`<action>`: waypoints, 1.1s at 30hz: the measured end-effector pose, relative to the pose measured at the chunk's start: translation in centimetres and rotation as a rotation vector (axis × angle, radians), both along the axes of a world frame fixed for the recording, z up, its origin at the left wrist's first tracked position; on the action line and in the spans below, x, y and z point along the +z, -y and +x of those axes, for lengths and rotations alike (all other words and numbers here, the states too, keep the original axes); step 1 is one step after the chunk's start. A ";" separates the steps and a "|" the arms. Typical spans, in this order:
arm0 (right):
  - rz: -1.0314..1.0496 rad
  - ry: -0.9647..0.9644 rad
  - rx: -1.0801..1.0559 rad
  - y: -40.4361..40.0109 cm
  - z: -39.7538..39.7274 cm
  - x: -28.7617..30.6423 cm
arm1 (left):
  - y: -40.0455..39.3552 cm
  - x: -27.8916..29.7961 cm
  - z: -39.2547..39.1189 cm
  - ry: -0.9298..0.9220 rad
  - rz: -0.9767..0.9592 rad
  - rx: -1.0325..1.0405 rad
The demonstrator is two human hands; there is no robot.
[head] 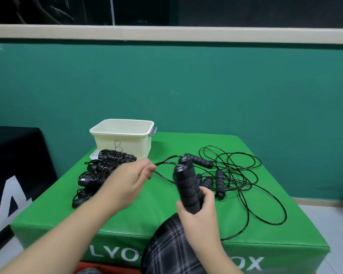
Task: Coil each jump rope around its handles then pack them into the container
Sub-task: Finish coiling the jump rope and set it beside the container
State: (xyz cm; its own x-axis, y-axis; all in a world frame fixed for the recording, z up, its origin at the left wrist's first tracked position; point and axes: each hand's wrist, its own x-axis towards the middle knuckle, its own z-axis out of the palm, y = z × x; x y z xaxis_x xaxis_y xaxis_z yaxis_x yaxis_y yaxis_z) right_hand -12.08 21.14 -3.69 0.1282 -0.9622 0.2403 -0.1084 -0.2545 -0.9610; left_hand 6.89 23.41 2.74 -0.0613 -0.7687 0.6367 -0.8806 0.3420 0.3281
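My right hand (200, 210) grips two black foam jump-rope handles (186, 184) held together and pointing up. My left hand (131, 178) pinches the thin black cord (164, 162) that runs from the handle tops. Several coiled jump ropes (99, 171) lie in a row on the left of the green box top, partly hidden behind my left hand. Loose ropes with black handles (218, 178) and tangled cord (238, 171) spread over the right side. A cream plastic container (123, 141), marked with a letter B, stands at the back left.
Everything sits on a green padded plyo box (147, 220) against a teal wall. One cord loop (273, 220) reaches near the box's right edge. A black padded object (14, 175) stands to the left. A plaid-clad knee (170, 246) is at the front edge.
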 end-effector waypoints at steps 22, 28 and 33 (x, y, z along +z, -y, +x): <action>0.148 0.323 -0.153 1.8 2.1 -0.1 | 0.3 -6.7 -5.2 0.639 0.246 0.071; 0.013 0.197 -0.050 2.0 1.3 -0.3 | 2.3 -1.7 0.3 0.707 0.339 0.062; -0.118 0.027 0.033 1.9 0.6 -0.4 | 4.1 1.9 4.2 0.523 0.445 0.126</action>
State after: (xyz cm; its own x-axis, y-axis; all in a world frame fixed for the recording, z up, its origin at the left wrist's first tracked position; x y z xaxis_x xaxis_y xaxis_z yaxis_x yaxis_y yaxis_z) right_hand -11.51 19.26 -4.08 0.1514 -0.9225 0.3551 -0.0729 -0.3687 -0.9267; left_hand 11.06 19.26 4.62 -0.1669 -0.9711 0.1705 -0.9853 0.1580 -0.0647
